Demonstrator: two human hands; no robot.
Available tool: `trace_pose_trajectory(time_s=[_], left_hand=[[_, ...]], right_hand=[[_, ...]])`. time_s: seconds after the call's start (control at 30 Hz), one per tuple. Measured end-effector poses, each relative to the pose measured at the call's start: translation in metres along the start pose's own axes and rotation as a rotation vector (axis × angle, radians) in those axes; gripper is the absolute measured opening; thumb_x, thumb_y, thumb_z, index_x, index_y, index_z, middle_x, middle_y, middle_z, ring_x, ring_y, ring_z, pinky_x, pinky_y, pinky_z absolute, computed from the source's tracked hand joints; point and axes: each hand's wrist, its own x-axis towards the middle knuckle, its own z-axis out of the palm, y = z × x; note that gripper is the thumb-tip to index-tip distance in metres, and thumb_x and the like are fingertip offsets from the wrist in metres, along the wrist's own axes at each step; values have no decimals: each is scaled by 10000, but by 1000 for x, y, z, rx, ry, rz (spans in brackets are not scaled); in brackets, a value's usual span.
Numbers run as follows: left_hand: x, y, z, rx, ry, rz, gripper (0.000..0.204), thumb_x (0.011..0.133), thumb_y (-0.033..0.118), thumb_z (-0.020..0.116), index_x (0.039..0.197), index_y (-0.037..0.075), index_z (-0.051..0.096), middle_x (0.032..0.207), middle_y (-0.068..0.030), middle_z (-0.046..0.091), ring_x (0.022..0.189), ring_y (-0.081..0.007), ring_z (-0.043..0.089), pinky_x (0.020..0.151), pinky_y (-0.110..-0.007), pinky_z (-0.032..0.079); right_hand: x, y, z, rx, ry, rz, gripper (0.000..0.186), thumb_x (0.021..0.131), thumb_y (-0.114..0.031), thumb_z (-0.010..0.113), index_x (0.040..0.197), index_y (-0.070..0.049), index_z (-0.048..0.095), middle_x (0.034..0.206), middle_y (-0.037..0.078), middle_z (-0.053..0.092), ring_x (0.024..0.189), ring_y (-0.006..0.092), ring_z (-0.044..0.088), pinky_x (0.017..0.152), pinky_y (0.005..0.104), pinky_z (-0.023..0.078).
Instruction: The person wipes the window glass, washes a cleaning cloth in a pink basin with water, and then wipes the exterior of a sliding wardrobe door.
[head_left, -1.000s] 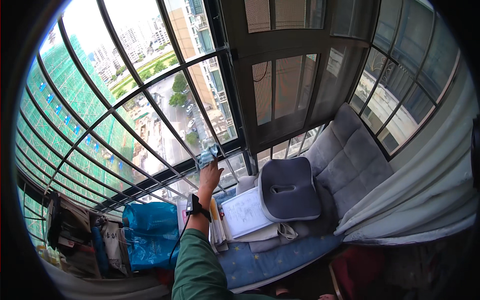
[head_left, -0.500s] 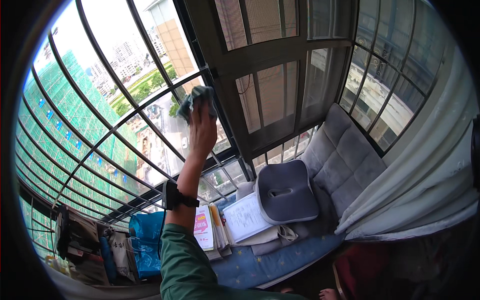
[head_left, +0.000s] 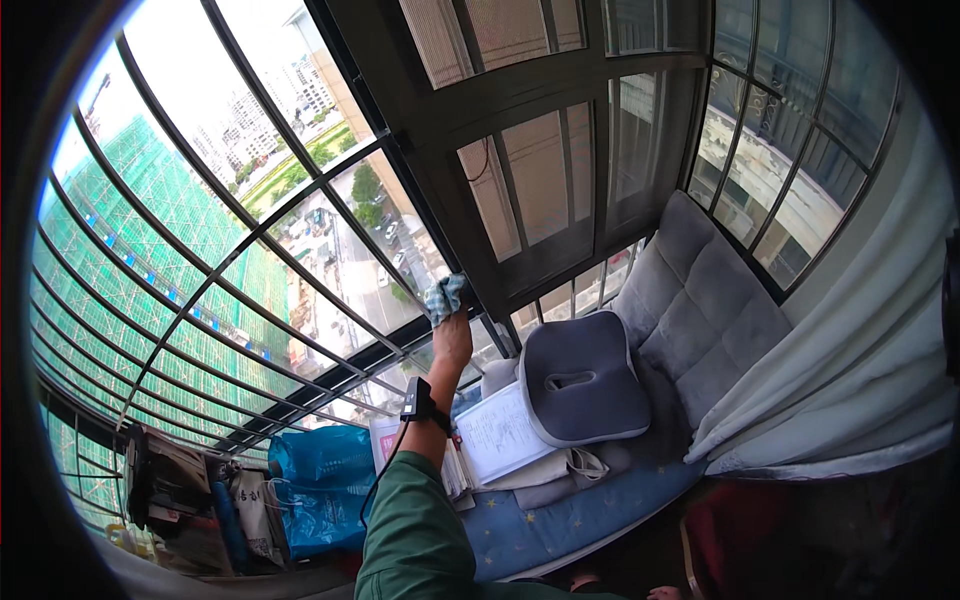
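My left hand reaches up to the barred window, closed on a crumpled pale blue-green cloth at the right edge of a glass pane, beside the dark vertical frame. A black device is strapped to my left wrist, with a cable hanging from it. My fingertips are partly hidden by the cloth. My right hand is out of view.
A blue padded seat bears papers, a dark seat cushion, a grey backrest and a blue bag. A pale curtain hangs right, a dark window frame above, stacked items left.
My left hand and cloth went up along the pane half a second ago and have since come back down toward its lower right corner. The view has shifted slightly.
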Motion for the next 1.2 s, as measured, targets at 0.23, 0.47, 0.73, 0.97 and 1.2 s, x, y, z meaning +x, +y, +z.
trace_pose_trajectory(time_s=[0.23, 0.47, 0.73, 0.97, 1.2], left_hand=[[64, 37, -112, -131, 161, -31, 649, 848, -43, 420, 1465, -56, 218, 1511, -325, 193, 1358, -498, 288, 1088, -485, 340], [143, 62, -206, -39, 497, 85, 502, 911, -19, 403, 1412, -13, 389, 1426, -269, 409, 1331, -434, 361, 1108, -457, 291], [49, 14, -36, 328, 288, 58, 482, 893, 17, 475, 1371, -15, 423, 1391, -203, 410, 1311, -392, 364, 1111, -435, 280], [1, 5, 26, 319, 25, 108, 369, 844, 36, 526, 1208, -22, 514, 1238, -190, 471, 1118, -381, 483, 972, -432, 436], [-9, -4, -22, -191, 27, 12, 232, 708, 18, 672, 936, -2, 630, 1030, -186, 566, 965, -372, 565, 832, -414, 489]], right_hand=[[28, 2, -19, 240, -29, 76, 231, 914, -139, 610, 1115, -26, 626, 860, 127, 683, 650, 234, 646, 555, 341, 537], [34, -30, 14, 188, 50, -116, 234, 918, -147, 612, 1121, -30, 629, 863, 126, 688, 599, 226, 642, 511, 327, 518], [-1, -4, 13, 123, 110, -163, 242, 936, -178, 595, 1126, -34, 637, 846, 92, 683, 583, 184, 613, 503, 308, 493], [-37, 50, -2, 63, 273, -96, 167, 917, -151, 595, 1012, -35, 667, 788, 100, 669, 544, 170, 576, 463, 311, 466], [-8, 83, 4, -77, 210, -220, 316, 919, -171, 607, 1174, 15, 602, 884, 139, 666, 557, 169, 579, 457, 308, 441]])
